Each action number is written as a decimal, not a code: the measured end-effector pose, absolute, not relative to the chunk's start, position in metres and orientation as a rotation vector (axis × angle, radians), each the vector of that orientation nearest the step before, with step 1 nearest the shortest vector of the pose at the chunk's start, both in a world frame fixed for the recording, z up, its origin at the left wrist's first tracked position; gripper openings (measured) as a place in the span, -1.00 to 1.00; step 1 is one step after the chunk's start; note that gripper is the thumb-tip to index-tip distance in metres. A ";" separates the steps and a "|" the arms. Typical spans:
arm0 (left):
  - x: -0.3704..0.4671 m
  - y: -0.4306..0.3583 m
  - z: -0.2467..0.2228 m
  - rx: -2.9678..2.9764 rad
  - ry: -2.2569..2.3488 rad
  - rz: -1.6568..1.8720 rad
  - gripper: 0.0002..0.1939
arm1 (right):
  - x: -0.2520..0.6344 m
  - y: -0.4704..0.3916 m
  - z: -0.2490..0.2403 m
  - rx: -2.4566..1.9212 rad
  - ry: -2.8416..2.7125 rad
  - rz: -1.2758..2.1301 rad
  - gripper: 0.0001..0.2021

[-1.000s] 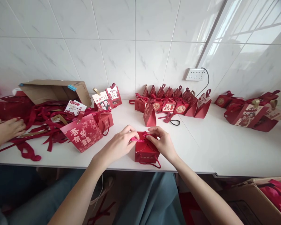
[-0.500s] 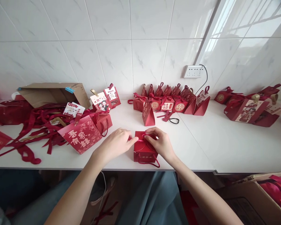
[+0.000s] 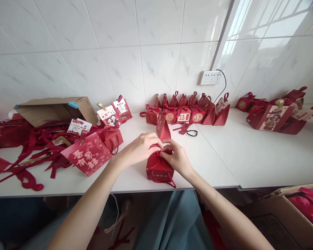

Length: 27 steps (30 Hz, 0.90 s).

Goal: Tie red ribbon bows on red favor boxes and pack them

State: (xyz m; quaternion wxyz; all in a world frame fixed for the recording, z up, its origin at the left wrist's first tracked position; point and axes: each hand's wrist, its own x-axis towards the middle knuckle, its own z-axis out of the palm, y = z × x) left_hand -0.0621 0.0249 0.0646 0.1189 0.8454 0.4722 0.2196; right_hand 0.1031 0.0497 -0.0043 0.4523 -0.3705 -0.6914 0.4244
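Observation:
A small red gift box [image 3: 160, 170] with a twisted cord handle [image 3: 163, 182] stands near the table's front edge. Above its top, my left hand [image 3: 146, 146] pinches a red ribbon [image 3: 155, 146]. My right hand [image 3: 176, 158] is also closed at the box top, its thumb and fingers pinching the same ribbon by the knot. The fingertips of both hands nearly meet, and they hide part of the ribbon. Just behind them stands a narrow triangular red box [image 3: 163, 127].
Several finished red boxes [image 3: 197, 116] line the tiled wall. Left lie loose ribbons [image 3: 52, 146], a large printed red box [image 3: 90, 154] and an open carton [image 3: 57, 111]. Larger red boxes [image 3: 273, 118] stand at the right. A black loop [image 3: 192, 133] lies behind; a ribbon-filled carton [image 3: 276, 211] sits lower right.
My left hand has moved up and right over the box, closing on the ribbon beside my right hand. The whole view has shifted slightly.

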 end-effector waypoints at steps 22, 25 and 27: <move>-0.067 0.016 0.008 2.124 1.341 0.994 -0.86 | 0.105 0.044 -0.006 -0.905 -1.606 1.076 -0.80; -0.061 0.012 0.007 2.081 1.385 1.006 -0.88 | 0.107 0.043 -0.003 -0.949 -1.647 1.033 -0.78; -0.057 0.012 0.003 2.024 1.416 1.046 -0.87 | 0.109 0.043 -0.001 -0.962 -1.668 1.012 -0.79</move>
